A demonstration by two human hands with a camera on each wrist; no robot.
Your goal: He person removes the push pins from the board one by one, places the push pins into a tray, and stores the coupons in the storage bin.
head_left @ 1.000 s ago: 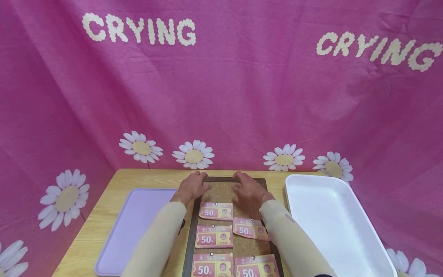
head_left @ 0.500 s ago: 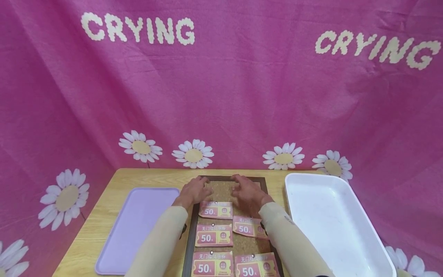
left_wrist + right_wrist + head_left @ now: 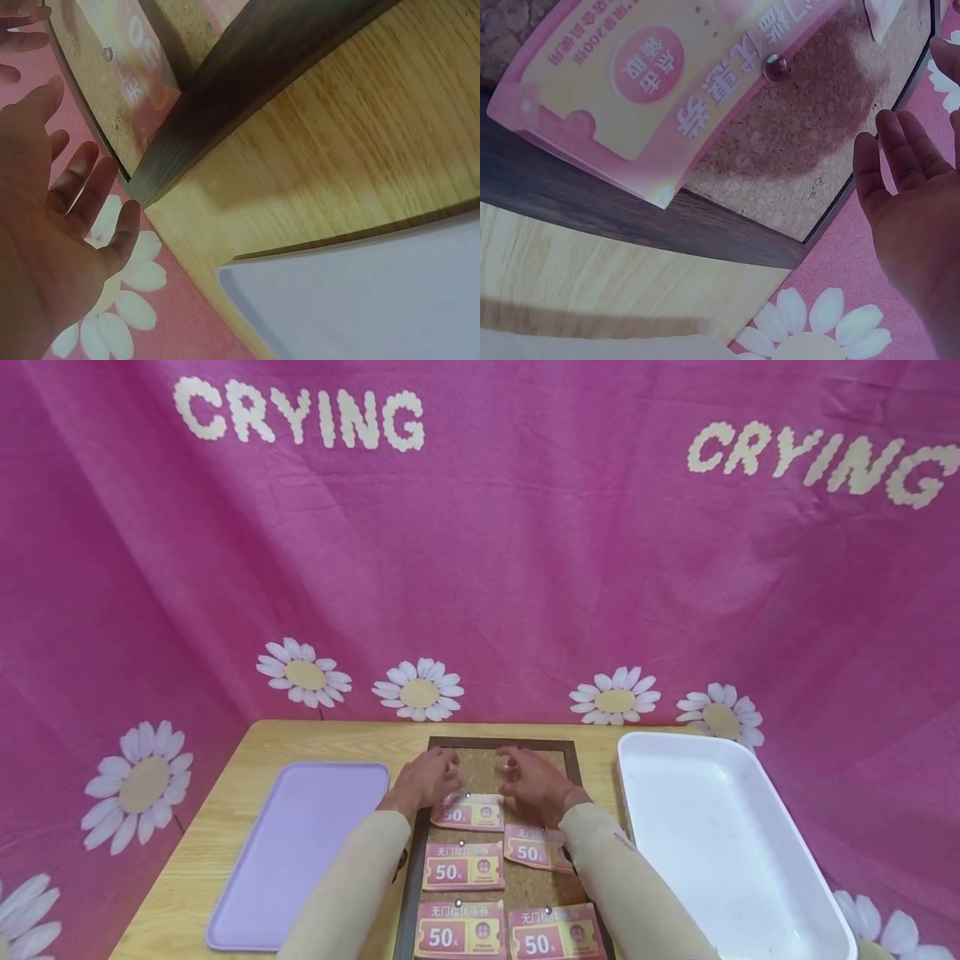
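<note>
A corkboard [image 3: 480, 768] with a dark frame lies in the middle. Several pink-and-yellow coupons marked 50 are fixed to it with round-headed pins, such as a coupon [image 3: 467, 870] in the left column and a coupon [image 3: 600, 97] beside the frame in the right wrist view. My left hand [image 3: 426, 779] hovers over the board's far left corner with loosely bent fingers, holding nothing. Opposite it, my right hand [image 3: 534, 781] hangs above bare cork near the far right corner, also holding nothing. Both palms show in the wrist views, apart from the coupons.
A shallow lilac tray [image 3: 300, 852] lies left of the board on the wooden table [image 3: 217, 802]. To the right stands a deeper white tray [image 3: 720, 852]. A pink curtain [image 3: 517, 552] with daisies hangs behind the table's far edge.
Both hands have drawn back slightly from the board's far edge, exposing more of the frame there. Their fingers have left the edge. The coupons and trays stay in place.
</note>
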